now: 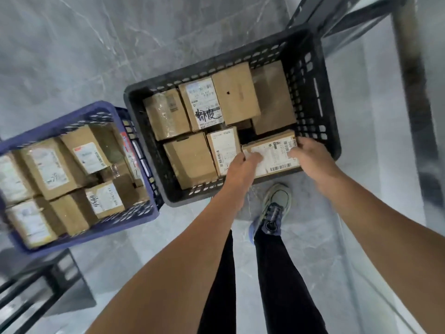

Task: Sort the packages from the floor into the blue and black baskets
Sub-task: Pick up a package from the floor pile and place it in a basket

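A black basket (313,97) stands on the grey floor ahead of me, filled with several brown cardboard packages. A blue basket (134,213) to its left also holds several packages. Both my hands hold one labelled package (272,150) at the black basket's near right corner. My left hand (240,167) grips its left end with curled fingers. On the right end, my right hand (310,157) curls over the edge. The package sits low inside the basket beside another labelled package (222,148).
My legs and one shoe (272,213) stand just before the black basket. A metal shelf frame (409,68) runs along the right side, and a dark rack (36,292) sits at lower left. Grey marble floor (84,44) lies beyond the baskets.
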Motion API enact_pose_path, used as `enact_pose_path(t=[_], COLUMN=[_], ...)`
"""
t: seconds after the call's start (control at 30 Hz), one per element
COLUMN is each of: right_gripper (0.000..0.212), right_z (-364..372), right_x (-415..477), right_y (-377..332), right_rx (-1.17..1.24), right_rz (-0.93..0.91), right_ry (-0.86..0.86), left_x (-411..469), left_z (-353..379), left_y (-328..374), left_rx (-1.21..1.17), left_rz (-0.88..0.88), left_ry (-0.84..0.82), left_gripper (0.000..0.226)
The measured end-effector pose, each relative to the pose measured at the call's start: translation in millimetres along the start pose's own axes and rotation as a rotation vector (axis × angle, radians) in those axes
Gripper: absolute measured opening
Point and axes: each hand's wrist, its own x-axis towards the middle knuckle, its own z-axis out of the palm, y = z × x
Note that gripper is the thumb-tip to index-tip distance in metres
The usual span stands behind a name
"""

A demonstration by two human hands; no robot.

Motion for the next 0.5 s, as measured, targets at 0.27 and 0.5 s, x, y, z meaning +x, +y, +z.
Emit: enact_pose_path(t=[0.27,0.5], right_gripper=[0.025,0.035], right_z=[18,21], right_x=[63,74], right_y=[8,2], right_rx=[-0.146,-0.161], right_rz=[0.042,0.149], right_ry=[-0.034,-0.071], left_x=[51,52], left_z=[6,16], left_y=[0,-2], left_rx=[0.109,0.213], left_rz=[0.025,0.084], left_ry=[0.013,0.034], left_gripper=[0.072,0.063])
